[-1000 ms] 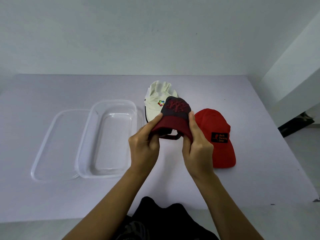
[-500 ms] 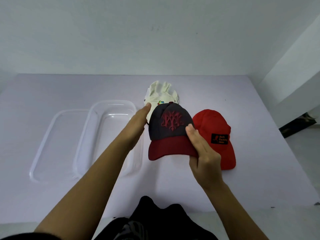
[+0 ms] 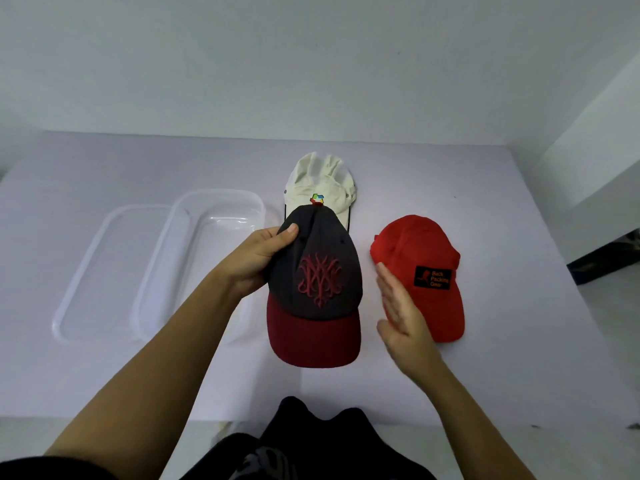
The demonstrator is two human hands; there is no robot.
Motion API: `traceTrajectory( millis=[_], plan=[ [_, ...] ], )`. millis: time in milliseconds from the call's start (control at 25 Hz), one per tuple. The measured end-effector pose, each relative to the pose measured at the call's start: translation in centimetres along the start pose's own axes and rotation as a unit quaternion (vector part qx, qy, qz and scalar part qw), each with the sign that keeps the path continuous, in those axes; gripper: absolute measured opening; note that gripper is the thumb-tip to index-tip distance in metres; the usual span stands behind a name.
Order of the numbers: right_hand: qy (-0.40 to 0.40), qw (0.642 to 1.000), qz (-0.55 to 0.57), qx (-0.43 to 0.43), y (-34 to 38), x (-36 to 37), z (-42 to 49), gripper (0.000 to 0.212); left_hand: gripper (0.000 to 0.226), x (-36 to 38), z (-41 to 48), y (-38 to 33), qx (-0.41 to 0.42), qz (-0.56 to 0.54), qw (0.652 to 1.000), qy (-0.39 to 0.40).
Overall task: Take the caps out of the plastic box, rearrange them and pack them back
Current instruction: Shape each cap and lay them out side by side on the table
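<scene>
Left hand (image 3: 258, 258) gripping dark cap (image 3: 313, 289) by its crown, brim toward the tabletop's near edge; right hand (image 3: 401, 317) flat, fingers loose, nearer red cap (image 3: 419, 268).

Tabletop (image 3: 485, 368): pale lilac-white, matte, fills the middle of the view, its near edge at 6 o'clock. Wall (image 3: 311, 64): plain white, meets the tabletop's far edge at 12 o'clock. A second white wall face (image 3: 609, 126) angles in at 2 o'clock. Dark object (image 3: 602, 261) at 3 o'clock beyond the tabletop's right edge; too indistinct to identify. Black clothing (image 3: 325, 445) at 6 o'clock.
</scene>
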State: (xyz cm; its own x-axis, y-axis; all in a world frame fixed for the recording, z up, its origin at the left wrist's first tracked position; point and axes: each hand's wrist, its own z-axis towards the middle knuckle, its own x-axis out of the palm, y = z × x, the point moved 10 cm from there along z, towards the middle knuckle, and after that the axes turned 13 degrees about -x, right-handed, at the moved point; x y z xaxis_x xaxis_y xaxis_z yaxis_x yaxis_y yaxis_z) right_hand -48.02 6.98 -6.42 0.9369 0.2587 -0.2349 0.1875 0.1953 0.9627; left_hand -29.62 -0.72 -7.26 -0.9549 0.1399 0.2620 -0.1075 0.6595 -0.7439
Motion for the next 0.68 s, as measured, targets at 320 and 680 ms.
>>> traceTrajectory(
  millis=[320,680],
  plan=[
    [0.065,0.940,0.300,0.146,-4.0,1.9,4.9,0.051,0.016,3.5,1.0,1.4,0.019,0.044,0.998,0.043],
    [0.009,0.922,0.272,0.275,-13.0,3.0,6.4,0.034,0.027,-2.4,5.7,5.6,-0.080,0.149,0.982,-0.081]
  ],
)
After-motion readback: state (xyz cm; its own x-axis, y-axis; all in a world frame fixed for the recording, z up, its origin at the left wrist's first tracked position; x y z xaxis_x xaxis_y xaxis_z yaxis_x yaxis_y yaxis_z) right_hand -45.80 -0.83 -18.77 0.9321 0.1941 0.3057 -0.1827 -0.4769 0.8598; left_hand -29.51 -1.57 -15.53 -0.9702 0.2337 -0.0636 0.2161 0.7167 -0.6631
